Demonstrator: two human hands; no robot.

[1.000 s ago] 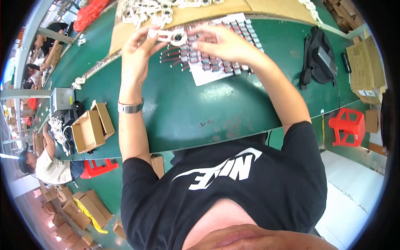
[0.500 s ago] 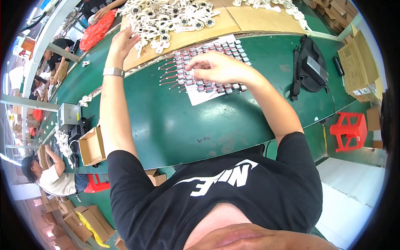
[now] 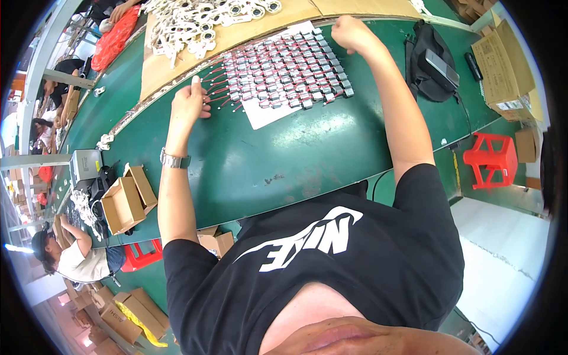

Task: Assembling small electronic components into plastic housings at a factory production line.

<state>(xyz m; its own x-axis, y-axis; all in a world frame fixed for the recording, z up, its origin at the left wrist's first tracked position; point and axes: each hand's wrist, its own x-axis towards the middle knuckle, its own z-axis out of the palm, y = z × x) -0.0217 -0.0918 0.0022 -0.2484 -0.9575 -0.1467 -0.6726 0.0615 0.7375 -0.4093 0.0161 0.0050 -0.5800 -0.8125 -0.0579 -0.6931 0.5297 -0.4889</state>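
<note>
A tight array of small silver motor-like parts (image 3: 284,71) with red wires lies in rows on a white sheet (image 3: 260,117) on the green table (image 3: 284,160). Their thin red leads with small white plugs stick out to the left. Beside those plugs is my left hand (image 3: 188,106), thumb raised and fingers loosely bent, apparently with nothing in it. My right hand (image 3: 354,34) is by the far right corner of the array, its fingers curled into a fist with the inside hidden from view. Whether it holds anything cannot be seen.
White plastic parts with dark round centres (image 3: 207,23) are heaped on cardboard (image 3: 296,12) at the back. A black bag (image 3: 429,65) bearing a grey device (image 3: 441,68) lies to the right. Open cardboard boxes (image 3: 123,207) stand at the left edge. Other people work further left.
My right hand has moved right, off the array to its far right corner, and closed. My left hand has come down from the white parts to beside the wire plugs.
</note>
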